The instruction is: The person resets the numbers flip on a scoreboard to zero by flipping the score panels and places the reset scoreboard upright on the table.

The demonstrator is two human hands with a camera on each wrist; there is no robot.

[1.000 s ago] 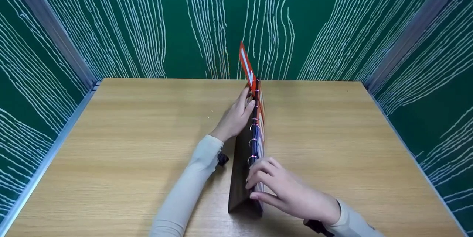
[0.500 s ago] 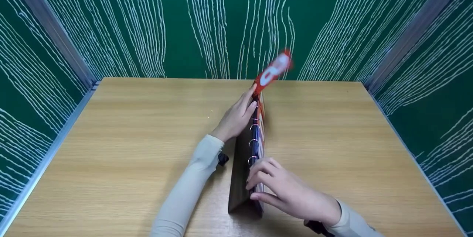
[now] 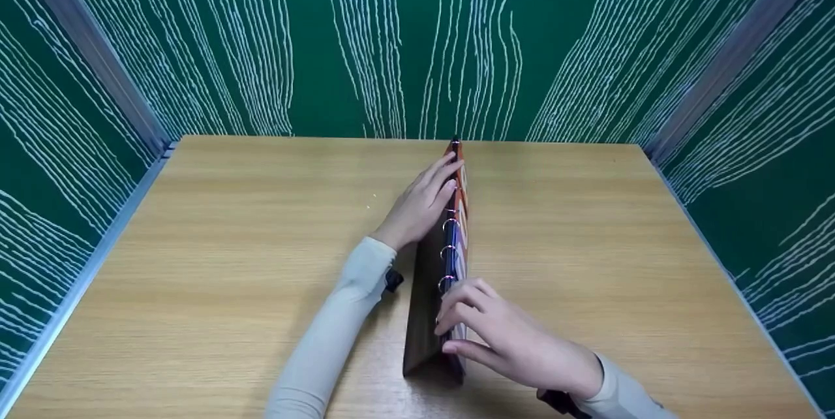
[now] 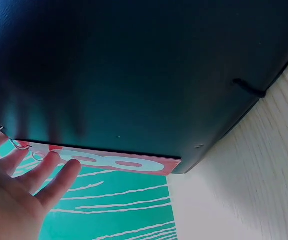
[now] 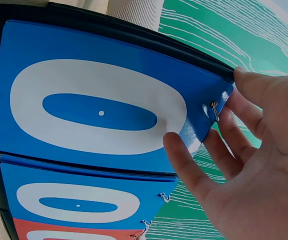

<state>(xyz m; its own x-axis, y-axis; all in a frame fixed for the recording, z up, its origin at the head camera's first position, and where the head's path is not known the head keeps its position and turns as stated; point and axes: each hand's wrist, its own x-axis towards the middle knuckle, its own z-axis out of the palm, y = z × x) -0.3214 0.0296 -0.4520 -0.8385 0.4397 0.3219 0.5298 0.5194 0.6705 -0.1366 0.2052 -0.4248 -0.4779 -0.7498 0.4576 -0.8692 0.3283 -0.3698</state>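
A black flip scoreboard (image 3: 425, 295) stands like a tent on the table, its ridge of metal rings (image 3: 449, 252) running away from me. My left hand (image 3: 417, 210) lies at the far end of the ridge, fingers fairly straight across the top. In the left wrist view, a red card (image 4: 171, 165) with a white digit shows past the black panel, beside the loosely spread fingers. At the near end, my right hand (image 3: 502, 341) grips the ridge, fingers over the top. The right wrist view shows blue cards (image 5: 128, 60) with white zeros and part of a red one below.
The wooden table (image 3: 261, 210) extends on both sides of the scoreboard. Behind it rises a green wall (image 3: 417, 47) with wavy white lines, and a metal frame post (image 3: 724, 47) stands in the right corner. A loop of black cord (image 4: 250, 89) crosses the panel's lower edge.
The red card at the far end has flipped from the left over the ridge to the right. Left fingers now reach across the ridge; the right hand has stayed in place.
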